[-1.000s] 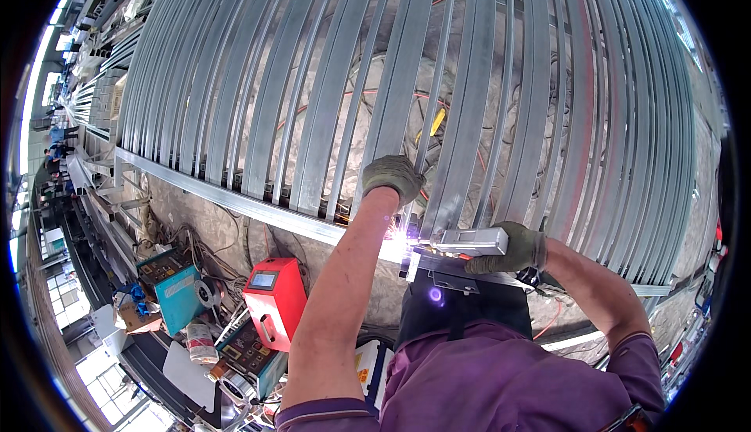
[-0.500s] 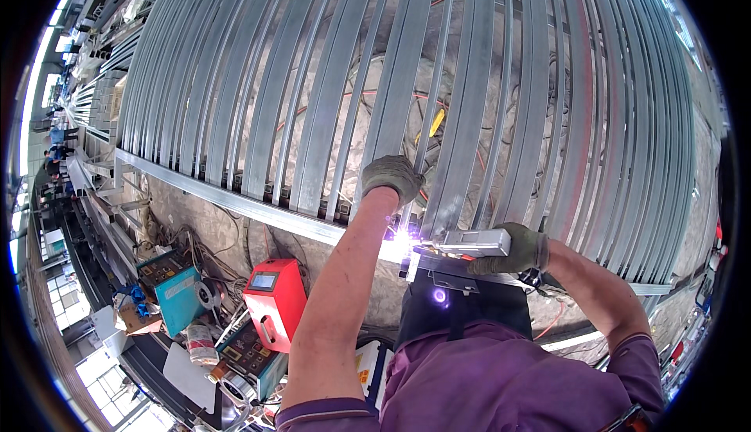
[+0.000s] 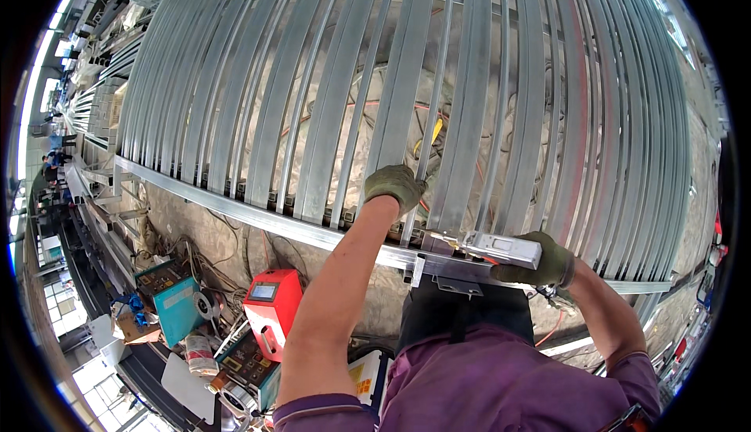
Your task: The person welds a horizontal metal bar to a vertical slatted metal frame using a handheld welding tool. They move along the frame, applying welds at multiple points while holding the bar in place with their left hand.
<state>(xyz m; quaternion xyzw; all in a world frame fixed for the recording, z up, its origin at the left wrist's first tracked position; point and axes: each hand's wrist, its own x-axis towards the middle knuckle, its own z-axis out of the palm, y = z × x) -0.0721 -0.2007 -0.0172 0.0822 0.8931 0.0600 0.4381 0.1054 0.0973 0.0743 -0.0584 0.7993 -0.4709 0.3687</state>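
Note:
My right hand (image 3: 540,260), in a grey-green glove, is closed round a silver, box-shaped welding gun (image 3: 504,249). Its thin nozzle points left, just above the near metal rail (image 3: 313,234), and no arc shows at its tip. My left hand (image 3: 395,186), gloved alike, rests with curled fingers over a narrow metal bar (image 3: 423,158) beside a wide steel slat (image 3: 400,111); its fingertips are partly hidden, but they seem to grip that bar. The bar's near end meets the rail close to the nozzle.
Many parallel slats and bars stretch away from the rail. A yellow tool (image 3: 436,131) and cables lie on the floor beneath them. At the lower left stand a red machine (image 3: 274,315) with a small screen and a teal machine (image 3: 177,304). People are far off at the left.
The bright welding arc and its smoke have gone out. My right hand has drawn the welding gun right and slightly nearer to me. My left hand stays at the bar.

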